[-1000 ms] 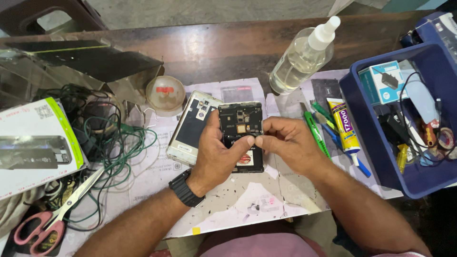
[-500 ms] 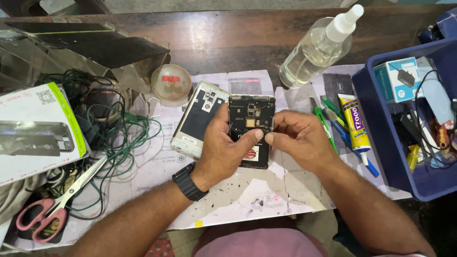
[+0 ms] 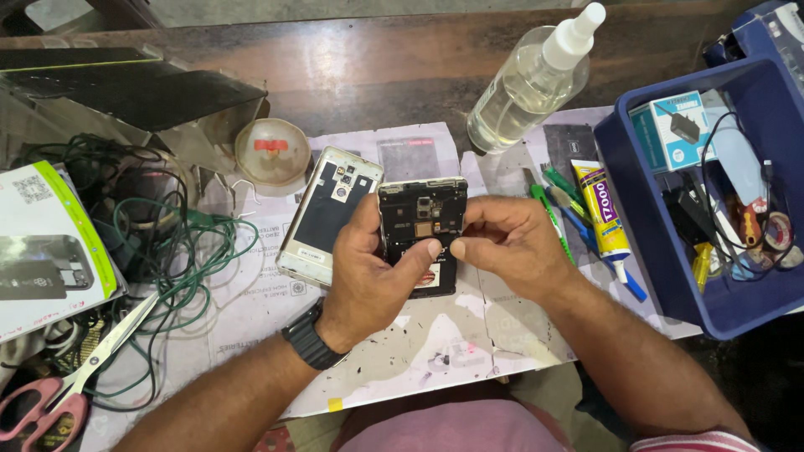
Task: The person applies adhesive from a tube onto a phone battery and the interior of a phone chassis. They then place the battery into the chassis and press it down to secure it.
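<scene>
Landmark: I take the opened black phone (image 3: 420, 230), lying back-up on the paper-covered desk (image 3: 402, 351), as my reference.
Left hand (image 3: 373, 272): comes in from below-left, wristwatch on the wrist, palm cupping the phone's left edge; its grip is narrow, thumb pressed onto the phone's lower middle.
Right hand (image 3: 511, 243): reaches in from the right, fingers curled, thumb and forefinger pinched at the phone's right edge, tip to tip with the left thumb.
Silver phone frame (image 3: 322, 213): just left of it.
Glue tube (image 3: 605, 218): right of it.
Spray bottle (image 3: 523, 84): beyond it, tilted.
</scene>
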